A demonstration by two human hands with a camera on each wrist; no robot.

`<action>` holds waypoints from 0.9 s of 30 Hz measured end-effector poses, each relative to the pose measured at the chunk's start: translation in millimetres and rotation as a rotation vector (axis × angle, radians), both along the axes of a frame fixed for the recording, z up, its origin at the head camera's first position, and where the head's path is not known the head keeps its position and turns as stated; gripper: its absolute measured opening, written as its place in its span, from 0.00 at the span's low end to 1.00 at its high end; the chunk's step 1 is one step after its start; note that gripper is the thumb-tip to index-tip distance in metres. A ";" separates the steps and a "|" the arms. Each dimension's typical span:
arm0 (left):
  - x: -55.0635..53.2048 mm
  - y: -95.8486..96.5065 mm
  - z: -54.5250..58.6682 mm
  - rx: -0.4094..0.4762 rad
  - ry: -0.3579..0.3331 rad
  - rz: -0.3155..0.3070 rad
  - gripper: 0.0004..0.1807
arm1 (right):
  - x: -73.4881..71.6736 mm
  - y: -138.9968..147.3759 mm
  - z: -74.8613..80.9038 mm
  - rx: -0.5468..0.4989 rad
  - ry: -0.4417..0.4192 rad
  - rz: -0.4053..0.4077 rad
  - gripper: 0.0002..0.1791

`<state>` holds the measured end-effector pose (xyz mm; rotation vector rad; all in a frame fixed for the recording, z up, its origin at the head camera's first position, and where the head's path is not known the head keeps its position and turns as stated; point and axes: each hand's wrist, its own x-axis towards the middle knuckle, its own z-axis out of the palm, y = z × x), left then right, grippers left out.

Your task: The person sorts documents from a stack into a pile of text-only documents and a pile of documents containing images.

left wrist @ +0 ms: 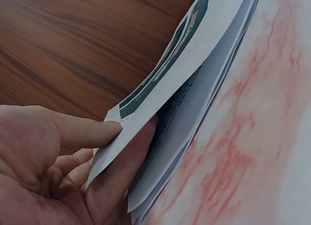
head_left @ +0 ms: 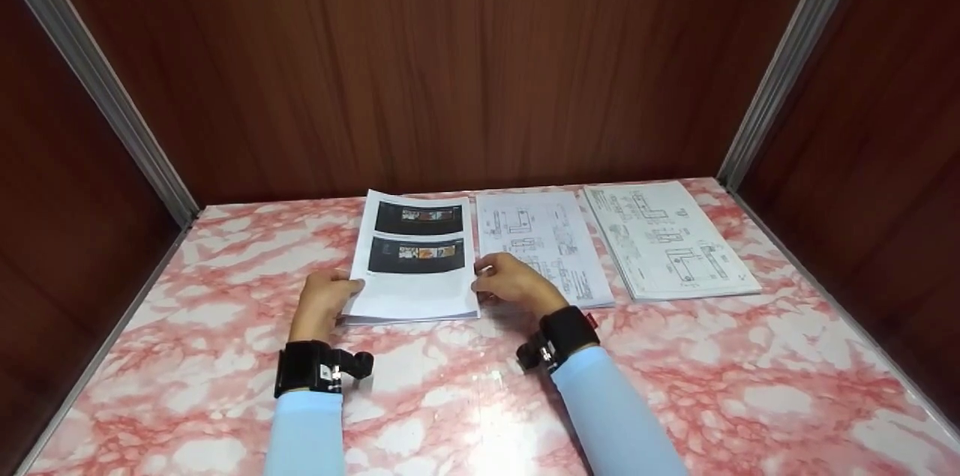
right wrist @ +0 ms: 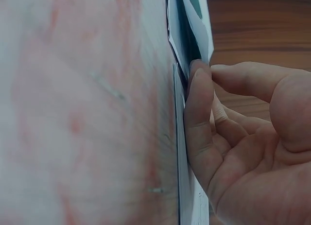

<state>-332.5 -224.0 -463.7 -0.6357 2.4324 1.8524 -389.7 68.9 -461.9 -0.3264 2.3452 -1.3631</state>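
A white sheet of paper (head_left: 412, 296) printed with two dark screenshots lies uppermost on the left stack. My left hand (head_left: 322, 300) pinches its left edge, thumb on top and fingers underneath. In the left wrist view the sheet (left wrist: 194, 64) stands raised and bowed above the papers (left wrist: 180, 132) below it, with a gap between. At the opposite edge my right hand (head_left: 517, 281) pinches the sheet between thumb and index finger. The right wrist view shows that hand (right wrist: 243, 123) low beside the neighbouring stack, its fingertips at the sheet's edge (right wrist: 206, 45).
Right of the left stack lies a middle stack of drawings (head_left: 577, 251), partly behind my right hand. A thicker stack of technical drawings (head_left: 675, 236) lies farther right. All rest on a red-and-white marbled table (head_left: 225, 401). Brown wood-grain panels (head_left: 480, 64) enclose the back and sides.
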 end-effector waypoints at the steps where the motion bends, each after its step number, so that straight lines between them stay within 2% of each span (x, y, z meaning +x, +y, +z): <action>1: 0.3 -0.2 -0.2 -0.004 -0.005 0.001 0.17 | -0.1 0.0 0.0 0.004 -0.002 -0.002 0.23; 8: 4.2 -0.1 2.5 -0.010 -0.027 -0.014 0.21 | 0.8 0.7 0.2 0.031 0.013 -0.023 0.23; 12: 7.1 -0.1 5.7 -0.032 -0.009 0.015 0.19 | 2.3 1.4 0.5 0.042 0.018 -0.023 0.23; 16: 9.5 -0.8 10.3 -0.007 0.007 0.063 0.17 | 2.7 1.4 0.7 0.033 0.015 -0.018 0.23; 23: 11.5 -5.7 16.4 -0.081 -0.073 0.089 0.17 | 3.8 1.0 3.5 0.053 0.009 -0.019 0.23; 27: 11.4 -7.5 16.4 -0.059 -0.085 0.089 0.17 | 3.4 0.4 3.4 0.067 0.018 -0.014 0.22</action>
